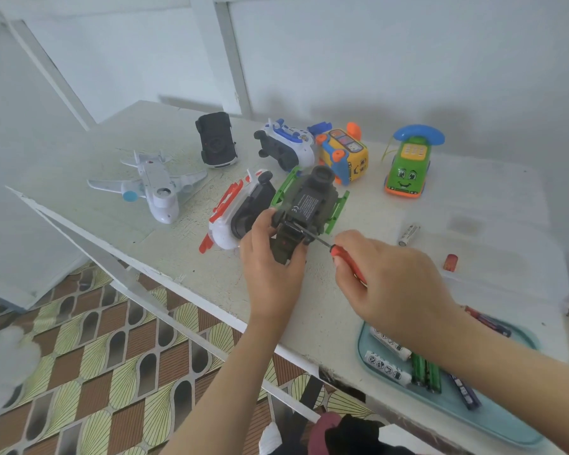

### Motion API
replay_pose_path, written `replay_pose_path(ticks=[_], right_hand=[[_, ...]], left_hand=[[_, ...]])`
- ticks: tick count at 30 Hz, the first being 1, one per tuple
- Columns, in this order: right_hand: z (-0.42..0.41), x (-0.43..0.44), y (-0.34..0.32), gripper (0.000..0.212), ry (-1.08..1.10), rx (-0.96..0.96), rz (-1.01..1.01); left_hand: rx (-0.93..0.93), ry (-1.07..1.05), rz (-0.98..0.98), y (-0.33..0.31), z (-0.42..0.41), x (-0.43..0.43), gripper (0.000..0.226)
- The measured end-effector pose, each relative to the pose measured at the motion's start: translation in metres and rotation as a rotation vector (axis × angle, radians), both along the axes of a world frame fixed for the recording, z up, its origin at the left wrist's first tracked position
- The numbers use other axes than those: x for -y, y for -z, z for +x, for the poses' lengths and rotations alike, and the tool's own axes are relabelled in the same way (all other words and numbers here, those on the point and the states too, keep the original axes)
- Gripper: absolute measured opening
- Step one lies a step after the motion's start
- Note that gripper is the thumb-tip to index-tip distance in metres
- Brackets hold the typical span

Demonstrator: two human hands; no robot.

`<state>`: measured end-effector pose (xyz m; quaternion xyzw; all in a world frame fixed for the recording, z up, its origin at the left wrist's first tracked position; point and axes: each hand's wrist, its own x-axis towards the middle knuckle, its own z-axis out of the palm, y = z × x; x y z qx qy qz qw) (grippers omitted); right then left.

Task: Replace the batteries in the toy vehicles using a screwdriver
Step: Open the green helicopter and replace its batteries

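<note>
Fingers (pixel 264 222) of the left hand (pixel 270 257): curled round the near end of the dark green toy (pixel 309 201), which is held belly-up just above the table (pixel 178 244). Fingers (pixel 350 239) of the right hand (pixel 391 280): closed in a pinch on the red handle of the screwdriver (pixel 337 250), whose thin shaft runs leftward to the toy's underside, tip at or near the panel edge between the two hands; the screw itself is too small to make out. Step judged: working the battery-cover screw. Advice: keep the shaft in line with the screw, press in before turning, turn slowly, and brace the toy firmly so the tip does not slip out. Just left of the left fingers: a red-and-white toy (pixel 234 211) on its side. Beyond the right fingers: a loose battery (pixel 409 235) and a small red piece (pixel 450 262). Under the right forearm: a blue tray (pixel 506 431) of spare batteries (pixel 388 367), handy for the swap. Farther off: plane (pixel 151 188), black car (pixel 216 139), yellow bus (pixel 345 156), green phone car (pixel 408 169).
</note>
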<state>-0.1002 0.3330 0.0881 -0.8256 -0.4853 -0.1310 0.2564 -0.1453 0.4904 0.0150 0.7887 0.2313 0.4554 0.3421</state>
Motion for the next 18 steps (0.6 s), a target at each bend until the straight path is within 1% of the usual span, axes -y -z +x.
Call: replay_pose_path(ticks=[4,7,9,11,15,17,18], right_hand=[[0.0,0.002,0.01,0.026,0.026,0.078,0.069],[0.001,0.003,0.013,0.025,0.013,0.044,0.096],[0.001,0.005,0.014,0.023,0.0,-0.033,0.13],[0.004,0.008,0.01,0.021,-0.027,-0.158,0.226],[0.018,0.008,-0.007,0.005,-0.038,-0.356,0.381],[0.027,0.005,-0.012,0.005,-0.038,-0.456,0.417],[0.029,0.004,-0.014,0.008,-0.044,-0.478,0.451]], left_hand=[[-0.003,0.003,0.015,0.001,0.004,0.002,0.062],[-0.018,0.004,0.022,0.004,0.006,0.002,0.061],[-0.014,0.006,0.022,0.004,0.006,0.001,0.062],[-0.008,0.008,0.057,0.005,0.003,-0.002,0.062],[-0.007,0.039,0.094,0.004,-0.007,-0.017,0.063],[-0.031,0.071,0.155,0.004,-0.013,-0.026,0.063],[-0.046,0.082,0.176,0.005,-0.015,-0.029,0.062]])
